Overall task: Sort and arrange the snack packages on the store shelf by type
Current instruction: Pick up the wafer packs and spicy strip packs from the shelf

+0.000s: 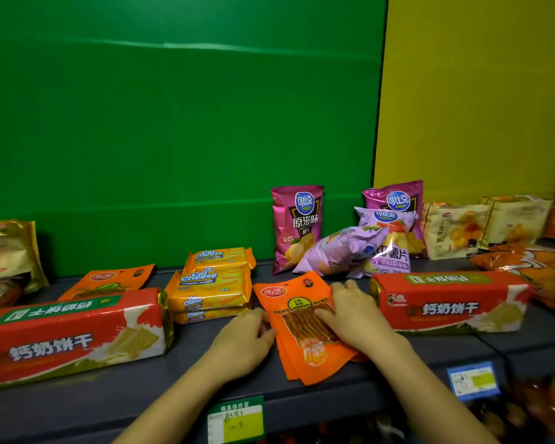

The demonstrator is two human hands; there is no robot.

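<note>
Lower centre: left hand [244, 341] at edge, right hand [353, 315] flat, fingers spread, squaring orange packets [305, 331] on shelf [109, 395]. Next, likely: join matching orange packet [109, 282] (centre left, behind red box).

**Two bare hands reach forward, palms down**

Both forearms extend from the lower edge of the frame and converge toward the centre. The left hand [244, 335] lies palm down with fingers curled at their tips. The right hand [350, 310] is spread flat, fingers [340, 291] splayed and pressing downward.
</note>
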